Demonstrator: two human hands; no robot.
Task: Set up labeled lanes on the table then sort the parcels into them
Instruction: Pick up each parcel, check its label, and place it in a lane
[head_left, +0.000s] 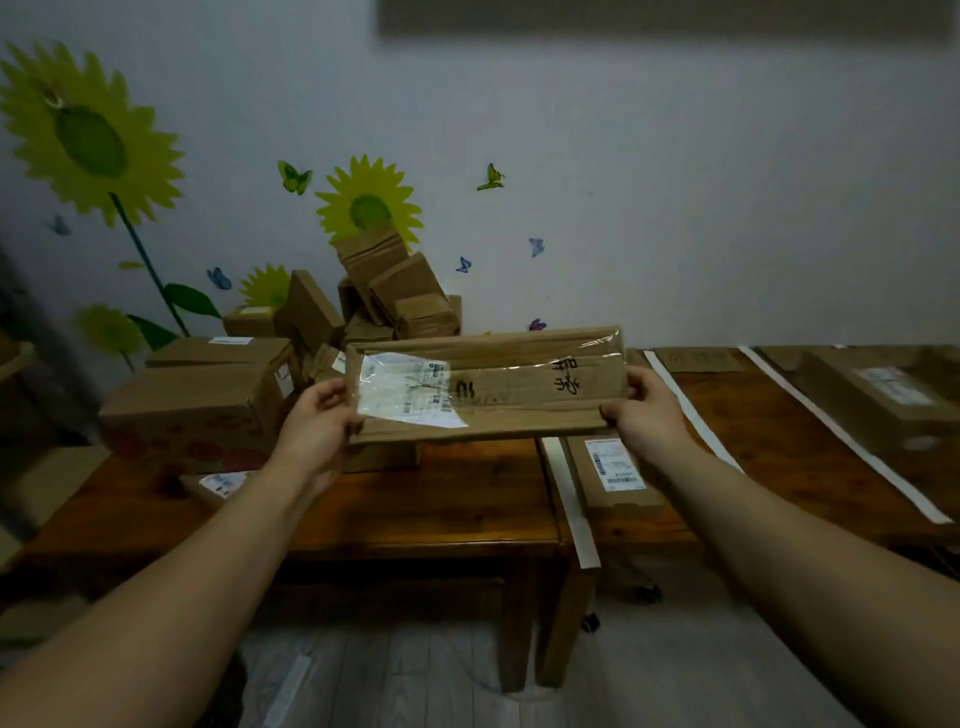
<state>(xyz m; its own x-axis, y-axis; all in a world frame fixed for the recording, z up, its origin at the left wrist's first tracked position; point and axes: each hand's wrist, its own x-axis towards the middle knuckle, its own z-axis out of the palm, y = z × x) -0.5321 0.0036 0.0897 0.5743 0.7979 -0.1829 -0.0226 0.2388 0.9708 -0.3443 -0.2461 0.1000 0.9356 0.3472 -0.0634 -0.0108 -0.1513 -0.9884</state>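
A long flat cardboard parcel (519, 384) with a white shipping label under clear tape and black handwriting is held up above the wooden table (457, 499). My left hand (317, 421) grips its left end and my right hand (644, 410) grips its right end. White tape strips (571, 499) run across the right part of the table as lane lines. One labelled flat parcel (615, 475) lies in the lane just right of the first strip. Another long parcel (878, 400) lies in the far right lane.
A heap of cardboard boxes (374, 296) stands at the table's back left, with a large box (192, 410) in front of it. A small labelled parcel (223, 483) lies near the left front edge. The wall behind carries sunflower stickers. Grey floor shows below.
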